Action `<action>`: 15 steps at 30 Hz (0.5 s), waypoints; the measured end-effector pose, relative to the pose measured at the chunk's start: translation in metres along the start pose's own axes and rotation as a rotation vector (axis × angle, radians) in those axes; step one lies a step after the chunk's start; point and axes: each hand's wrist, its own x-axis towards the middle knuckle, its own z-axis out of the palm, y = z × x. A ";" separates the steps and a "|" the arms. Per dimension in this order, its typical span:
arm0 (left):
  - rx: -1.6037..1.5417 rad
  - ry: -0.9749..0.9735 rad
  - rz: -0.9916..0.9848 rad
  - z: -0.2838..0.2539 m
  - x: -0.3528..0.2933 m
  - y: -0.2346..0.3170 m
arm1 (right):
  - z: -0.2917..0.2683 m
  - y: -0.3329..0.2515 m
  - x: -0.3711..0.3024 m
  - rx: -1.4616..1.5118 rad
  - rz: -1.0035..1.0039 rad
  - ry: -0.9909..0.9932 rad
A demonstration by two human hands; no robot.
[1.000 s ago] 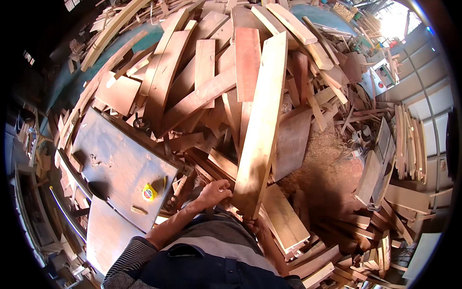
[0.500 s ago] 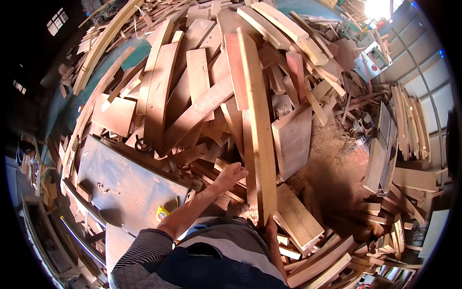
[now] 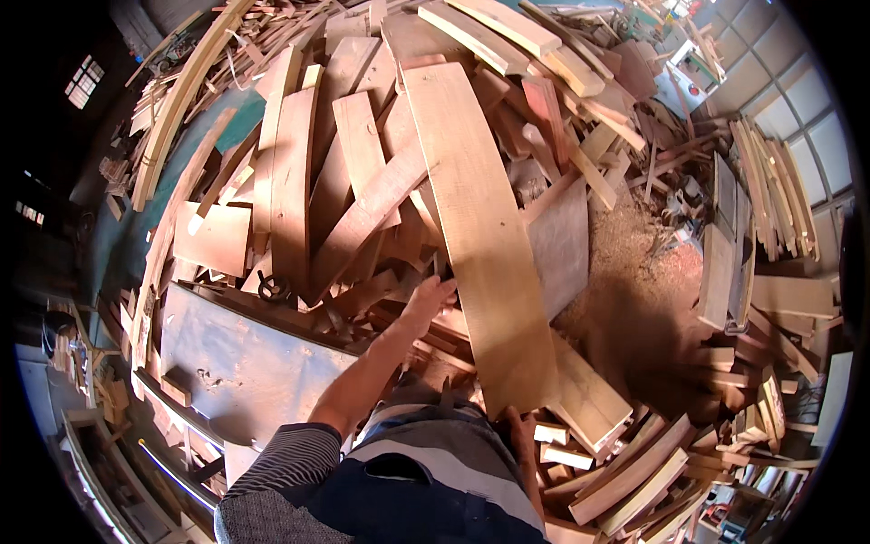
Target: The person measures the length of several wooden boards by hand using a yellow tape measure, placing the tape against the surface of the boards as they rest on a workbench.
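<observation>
A long, pale wooden plank (image 3: 494, 245) stretches away from my waist, its broad flat face turned up. At its near end, my right hand (image 3: 523, 435) is closed on the lower corner, with most of the fingers hidden. My left hand (image 3: 430, 301) is at the plank's left edge, its curled fingers against the wood and the fingertips partly out of sight. Beneath the plank's near right side lies a shorter thick board (image 3: 587, 390). Left of my left forearm is a flat metal machine table (image 3: 245, 363) with wood bits on it.
A big heap of loose boards (image 3: 294, 172) fills the middle and far side. Sawdust (image 3: 625, 263) covers the floor to the right. Stacked offcuts (image 3: 634, 480) lie near right, and upright strips (image 3: 770, 186) lean by the paned wall. A handwheel (image 3: 272, 285) sits behind the machine table.
The plank has rolled from its narrow edge to show its broad face. My left hand has moved slightly up and left to the plank's edge. A yellow tape measure has gone from view near my forearm.
</observation>
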 end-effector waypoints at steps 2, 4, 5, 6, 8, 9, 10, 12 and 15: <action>-0.054 -0.039 -0.008 -0.003 0.010 0.008 | 0.003 -0.011 -0.008 -0.003 -0.071 0.047; -0.089 0.025 -0.028 -0.005 0.021 0.016 | 0.007 -0.035 -0.019 0.013 -0.025 0.067; -0.133 0.007 -0.009 -0.001 0.026 0.024 | 0.009 -0.044 -0.023 0.083 0.011 0.077; -0.180 -0.010 0.008 0.005 0.026 0.034 | 0.013 -0.053 -0.028 0.205 0.051 0.095; -0.242 -0.054 0.023 0.009 0.036 0.045 | 0.010 -0.057 -0.035 0.316 0.092 0.066; -0.264 -0.073 0.029 0.004 0.042 0.051 | 0.017 -0.068 -0.042 0.412 0.046 0.070; -0.284 -0.095 0.036 0.007 0.046 0.057 | 0.015 -0.070 -0.043 0.417 0.049 0.049; -0.310 0.048 -0.006 0.028 0.050 0.068 | 0.010 -0.072 -0.046 0.443 0.016 0.021; -0.416 0.021 -0.046 0.035 0.062 0.066 | 0.005 -0.072 -0.051 0.444 0.014 0.007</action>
